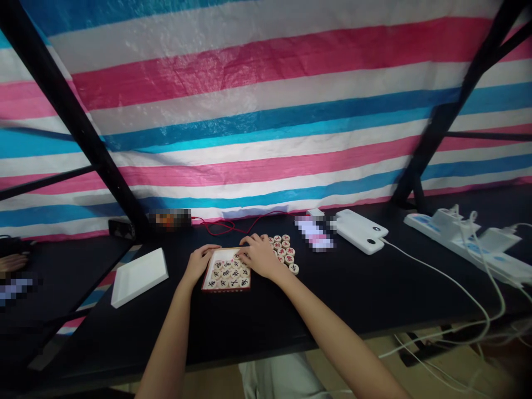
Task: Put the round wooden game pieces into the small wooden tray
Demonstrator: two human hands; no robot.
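A shallow box (226, 290) with a red-brown edge lies on the black table. In rows inside it are several round xiangqi pieces (225, 273) with black characters. My left hand (196, 266) is closed on the box's left side, fingertips over its far left corner. My right hand (261, 256) reaches over the box's right side, its fingers bent down onto a xiangqi piece near the far right corner; the hand partly hides that piece. Just right of this hand stand more xiangqi pieces (286, 252) in rows on the table, mostly with red characters.
A white box lid (140, 277) lies at the left. To the right are a blurred phone (315, 233), white power banks (361, 230) and a power strip (469, 244) with trailing cables. A red wire (224, 226) runs along the back. Another person's hand (14, 261) shows far left.
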